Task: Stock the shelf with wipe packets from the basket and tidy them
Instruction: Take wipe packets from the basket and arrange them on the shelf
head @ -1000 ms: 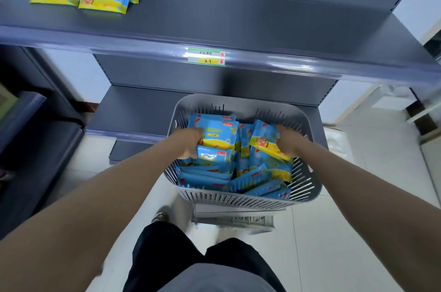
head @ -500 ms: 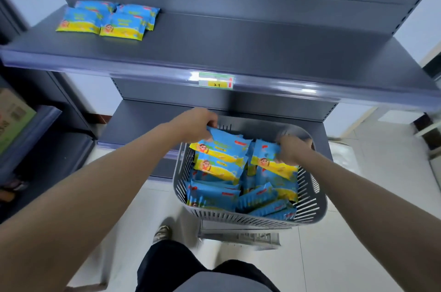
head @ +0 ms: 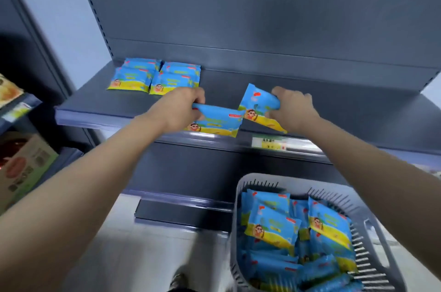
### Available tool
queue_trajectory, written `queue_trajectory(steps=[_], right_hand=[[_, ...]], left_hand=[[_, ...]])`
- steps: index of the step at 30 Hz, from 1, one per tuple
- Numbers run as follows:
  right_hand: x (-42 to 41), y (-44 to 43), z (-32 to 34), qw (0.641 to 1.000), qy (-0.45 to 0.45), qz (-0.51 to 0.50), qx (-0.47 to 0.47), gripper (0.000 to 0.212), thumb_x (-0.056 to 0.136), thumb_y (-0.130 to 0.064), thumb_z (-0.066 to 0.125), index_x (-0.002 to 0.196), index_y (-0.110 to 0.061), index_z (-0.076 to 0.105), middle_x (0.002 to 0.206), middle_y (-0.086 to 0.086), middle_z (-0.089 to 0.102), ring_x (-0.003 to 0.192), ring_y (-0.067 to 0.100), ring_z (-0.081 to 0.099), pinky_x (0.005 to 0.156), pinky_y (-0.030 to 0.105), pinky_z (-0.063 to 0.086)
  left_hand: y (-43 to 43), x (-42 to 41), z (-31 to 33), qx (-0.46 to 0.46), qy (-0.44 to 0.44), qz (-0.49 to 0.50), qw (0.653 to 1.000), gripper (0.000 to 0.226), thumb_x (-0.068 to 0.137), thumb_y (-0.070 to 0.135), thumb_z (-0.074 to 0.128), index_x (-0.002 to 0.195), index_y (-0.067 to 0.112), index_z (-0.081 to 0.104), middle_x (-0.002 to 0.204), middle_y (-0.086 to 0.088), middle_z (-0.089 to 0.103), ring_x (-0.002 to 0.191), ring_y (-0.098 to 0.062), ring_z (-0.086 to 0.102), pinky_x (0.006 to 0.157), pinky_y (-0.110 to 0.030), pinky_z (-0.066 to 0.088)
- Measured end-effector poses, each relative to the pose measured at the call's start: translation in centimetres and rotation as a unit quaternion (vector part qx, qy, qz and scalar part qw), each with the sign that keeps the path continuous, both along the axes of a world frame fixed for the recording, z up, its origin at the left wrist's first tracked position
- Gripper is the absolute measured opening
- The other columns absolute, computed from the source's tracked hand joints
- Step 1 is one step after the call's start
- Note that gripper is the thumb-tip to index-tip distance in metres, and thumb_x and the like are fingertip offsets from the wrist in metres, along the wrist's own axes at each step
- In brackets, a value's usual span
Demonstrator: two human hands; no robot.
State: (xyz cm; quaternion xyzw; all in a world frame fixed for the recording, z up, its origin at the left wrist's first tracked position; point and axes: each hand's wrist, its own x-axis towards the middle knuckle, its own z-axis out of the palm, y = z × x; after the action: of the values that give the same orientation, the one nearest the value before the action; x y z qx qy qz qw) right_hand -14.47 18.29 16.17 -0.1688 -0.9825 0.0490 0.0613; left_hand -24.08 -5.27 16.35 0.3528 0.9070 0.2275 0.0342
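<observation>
My left hand (head: 182,107) grips a blue-and-yellow wipe packet (head: 218,121) by its top edge, above the front of the grey shelf (head: 310,105). My right hand (head: 292,109) grips a second wipe packet (head: 257,106), tilted, just right of the first. Both packets hang over the shelf's front lip. Several packets (head: 154,76) lie in a neat block at the shelf's back left. The grey slatted basket (head: 372,227) at the lower right holds several more packets (head: 274,224).
A price tag (head: 272,143) sits on the shelf's front rail. Lower shelves (head: 181,210) jut out beneath. At the left stands another rack with a cardboard box (head: 21,167). My shoe (head: 177,281) shows on the pale floor.
Both hands have lifted a packet each out of the basket and carried them up to the shelf's front edge. The view has swung upward, so the basket now sits at the lower right.
</observation>
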Motion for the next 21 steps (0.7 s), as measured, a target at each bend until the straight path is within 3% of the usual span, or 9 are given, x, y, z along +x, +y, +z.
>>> queue_trajectory(steps=[8, 11, 14, 21], right_hand=[[-13.9, -9.2, 1.4, 0.996, -0.007, 0.089, 0.014, 0.033, 0.085, -0.028, 0.062, 0.112, -0.012, 0.050, 0.111, 0.008, 0.063, 0.107, 0.031, 0.055, 0.088, 0.037, 0.032], [-18.0, -11.5, 0.9, 0.993, -0.037, 0.109, 0.024, 0.041, 0.087, -0.028, 0.062, 0.122, -0.013, 0.048, 0.114, 0.007, 0.062, 0.110, 0.029, 0.054, 0.088, 0.038, 0.031], [-21.4, -12.9, 0.3, 0.992, -0.065, 0.102, 0.020, 0.044, 0.086, -0.030, 0.062, 0.124, -0.013, 0.048, 0.116, 0.006, 0.061, 0.111, 0.029, 0.052, 0.087, 0.038, 0.031], [-25.1, -14.5, -2.3, 0.985, -0.119, 0.120, 0.021, 0.038, 0.087, -0.029, 0.058, 0.121, -0.015, 0.047, 0.116, 0.004, 0.058, 0.107, 0.027, 0.053, 0.085, 0.038, 0.029]], left_hand=[[-10.7, -13.1, 1.6, 0.001, 0.007, 0.084, 0.996, 0.016, 0.076, 0.009, 0.070, 0.086, 0.013, 0.057, 0.085, -0.009, 0.059, 0.079, -0.024, 0.052, 0.072, -0.033, 0.042], [-13.5, -17.6, 0.8, -0.001, -0.022, 0.121, 0.992, 0.020, 0.075, 0.010, 0.072, 0.092, 0.011, 0.061, 0.091, -0.008, 0.059, 0.085, -0.024, 0.054, 0.078, -0.034, 0.045], [-15.2, -21.4, -0.2, 0.023, -0.067, 0.143, 0.987, 0.021, 0.074, 0.010, 0.075, 0.088, 0.016, 0.060, 0.091, -0.006, 0.058, 0.083, -0.021, 0.052, 0.077, -0.030, 0.043], [-16.1, -27.1, -2.4, 0.042, -0.104, 0.167, 0.980, 0.030, 0.076, 0.009, 0.074, 0.104, 0.007, 0.062, 0.097, -0.009, 0.056, 0.083, -0.021, 0.051, 0.074, -0.029, 0.042]])
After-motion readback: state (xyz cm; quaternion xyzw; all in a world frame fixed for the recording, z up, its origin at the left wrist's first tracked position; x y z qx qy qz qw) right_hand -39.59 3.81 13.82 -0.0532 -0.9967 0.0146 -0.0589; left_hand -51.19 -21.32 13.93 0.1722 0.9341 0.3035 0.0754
